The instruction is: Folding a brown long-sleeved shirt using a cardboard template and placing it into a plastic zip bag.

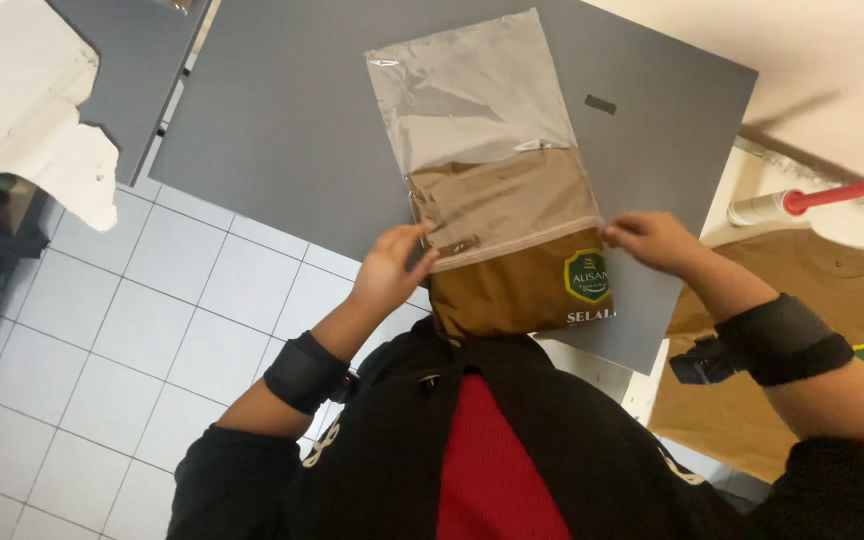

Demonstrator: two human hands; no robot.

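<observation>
Your left hand (390,268) and right hand (652,238) each pinch an edge of the clear bag (472,100), holding its mouth taut between them around the half-inserted brown shirt (512,240) on the worktop (282,130).

Two hands at a clear bag half-filled with a folded brown garment, on a grey table.

The bag (472,110) lies flat on the table (282,130), its upper part empty and see-through; the garment (512,250) fills its lower part and sticks out of the opening toward the person. The left hand (392,265) pinches the bag's left edge at the opening, the right hand (652,238) its right edge; both wrists wear black bands. Right of the table lies a second brown shirt (812,290), and above that a white tube with a red nozzle (807,200). White paper (22,90) lies far left of the table, over white floor tiles (122,340).
</observation>
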